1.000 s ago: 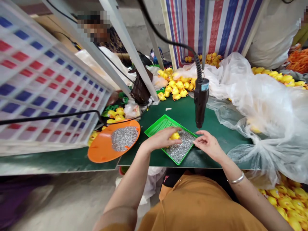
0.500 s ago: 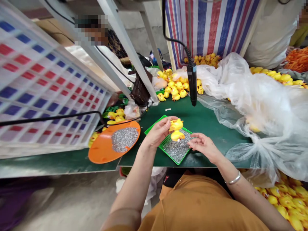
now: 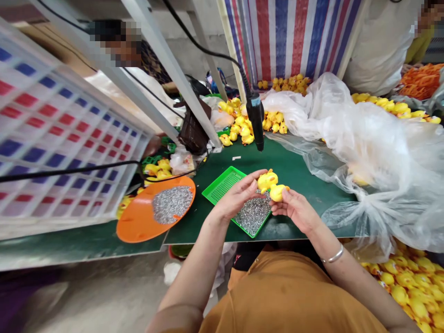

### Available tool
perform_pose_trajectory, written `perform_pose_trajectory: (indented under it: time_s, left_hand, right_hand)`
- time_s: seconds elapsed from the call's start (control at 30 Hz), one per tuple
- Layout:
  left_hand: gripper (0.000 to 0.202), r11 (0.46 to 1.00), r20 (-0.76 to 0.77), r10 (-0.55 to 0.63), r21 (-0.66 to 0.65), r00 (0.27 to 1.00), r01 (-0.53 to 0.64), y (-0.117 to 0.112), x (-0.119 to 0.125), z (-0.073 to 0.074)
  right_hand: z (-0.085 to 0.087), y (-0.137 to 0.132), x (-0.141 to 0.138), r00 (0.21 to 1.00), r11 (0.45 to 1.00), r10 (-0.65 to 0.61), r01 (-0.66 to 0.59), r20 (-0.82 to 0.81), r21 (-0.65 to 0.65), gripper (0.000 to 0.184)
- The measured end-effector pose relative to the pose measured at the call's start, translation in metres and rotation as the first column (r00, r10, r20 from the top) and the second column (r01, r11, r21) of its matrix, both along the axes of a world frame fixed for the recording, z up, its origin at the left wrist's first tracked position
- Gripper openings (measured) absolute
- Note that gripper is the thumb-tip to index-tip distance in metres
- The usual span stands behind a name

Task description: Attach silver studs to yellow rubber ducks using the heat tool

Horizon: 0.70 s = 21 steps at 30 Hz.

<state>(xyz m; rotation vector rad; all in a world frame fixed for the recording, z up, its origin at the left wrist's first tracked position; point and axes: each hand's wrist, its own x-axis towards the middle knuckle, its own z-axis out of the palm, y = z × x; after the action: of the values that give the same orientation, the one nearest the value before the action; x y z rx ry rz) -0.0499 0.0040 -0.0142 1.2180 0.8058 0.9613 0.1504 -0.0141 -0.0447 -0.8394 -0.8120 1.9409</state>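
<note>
A yellow toy duck, made of two rounded lobes, is held up between my two hands over a green tray. My left hand pinches its upper lobe between thumb and fingers. On the lower lobe, the fingers of my right hand are closed near a small orange tip. Beneath them, the perforated green tray lies tilted on the tabletop, its near part covered by small silvery metal pieces that look like screws. Above the duck hangs a black, pen-shaped electric screwdriver on a cable, touched by neither hand.
To the left, an orange dish holds more silvery pieces beside a white plastic crate. Yellow ducks are heaped at the back of the green table. Clear plastic sheeting covers the right side. Another person sits beyond the frame posts.
My right hand, apart from the duck before, now grips its lower lobe. The duck and my left hand have shifted right, and the duck has turned. The view has swung slightly.
</note>
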Motion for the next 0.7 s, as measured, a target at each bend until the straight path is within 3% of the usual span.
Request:
perform_pose_trajectory:
  time_s: [0.13,0.23,0.33,0.4,0.47,0.53,0.6,0.63,0.7]
  left_hand:
    - [0.059,0.995,-0.097,-0.014,0.095,0.995,0.024,0.004,0.005,0.0]
    - [0.064,0.995,-0.119,0.0,0.096,0.993,0.011,0.007,0.012,-0.002]
    - [0.065,0.991,-0.209,0.059,0.126,0.976,-0.033,0.006,0.021,-0.002]
    - [0.064,0.976,-0.3,0.137,0.202,0.944,-0.078,0.003,0.026,-0.002]
    - [0.063,0.966,-0.334,0.161,0.245,0.929,-0.079,0.0,0.027,-0.002]
    - [0.055,0.973,-0.319,0.126,0.224,0.939,-0.055,-0.003,0.02,-0.004]
    - [0.038,0.973,-0.389,0.143,0.224,0.91,-0.057,-0.004,0.008,-0.009]
    - [0.03,0.966,-0.48,0.179,0.253,0.859,-0.06,-0.005,0.001,-0.014]
    - [0.018,0.941,-0.683,0.252,0.338,0.686,-0.009,-0.005,-0.011,-0.025]
  right_hand:
    - [-0.004,0.001,0.009,0.998,0.999,0.034,-0.035,-0.044,-0.02,0.052]
    - [-0.007,-0.001,0.011,0.999,1.0,-0.01,0.01,0.034,0.015,0.054]
    - [-0.006,-0.003,0.011,0.929,0.946,-0.235,0.151,0.285,0.287,0.069]
    - [-0.003,-0.005,0.009,0.801,0.85,-0.392,0.127,0.452,0.51,0.08]
    - [-0.001,-0.004,0.008,0.701,0.807,-0.461,0.076,0.544,0.586,0.077]
    - [0.001,-0.002,0.01,0.728,0.848,-0.425,0.113,0.538,0.518,0.069]
    - [0.001,0.001,0.015,0.864,0.928,-0.292,0.152,0.41,0.339,0.061]
    - [0.0,0.003,0.019,0.925,0.961,-0.22,0.15,0.31,0.233,0.055]
    - [-0.001,0.007,0.025,0.984,0.99,-0.135,0.129,0.117,0.054,0.041]
